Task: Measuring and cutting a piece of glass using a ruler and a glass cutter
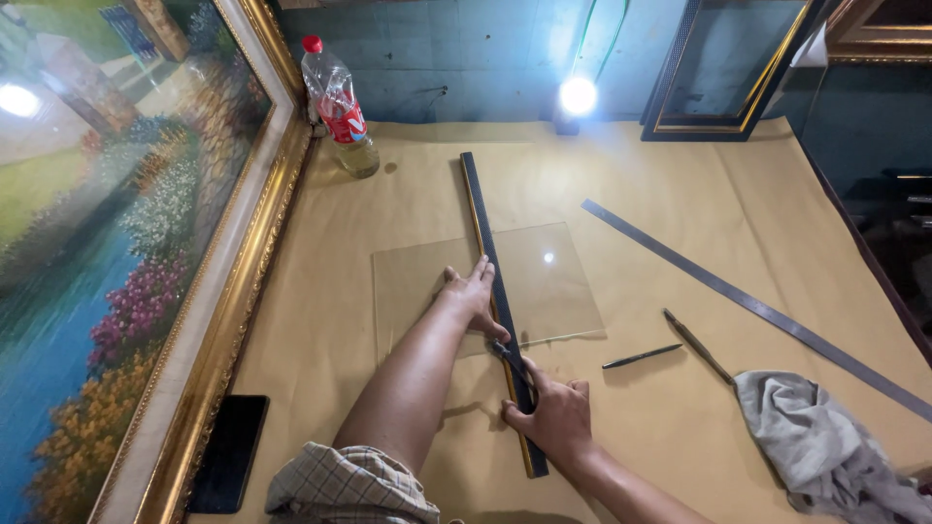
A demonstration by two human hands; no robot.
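1. Glass, a clear square pane (544,281), lies flat at the middle of the frame on the counter (621,184), which is covered in brown paper.
2. A long dark strip with a gold edge, used as a straightedge (493,291), runs from upper centre to lower centre, crossing the pane.
3. The left hand (473,294) presses flat, fingers spread, on the straightedge over the glass.
4. The right hand (553,415), at lower centre, is closed around a small dark glass cutter (512,361) whose tip meets the near edge of the pane beside the straightedge.
5. Right of the hands lie a thin dark pen-like tool (642,357), a second slim tool (697,345), a long grey metal ruler (757,306) and a crumpled grey cloth (825,446).
6. A clear plastic bottle with a red cap (337,107) stands at upper left, beside a large gilt-framed landscape painting (116,243).
7. A black phone (228,451) lies at lower left.
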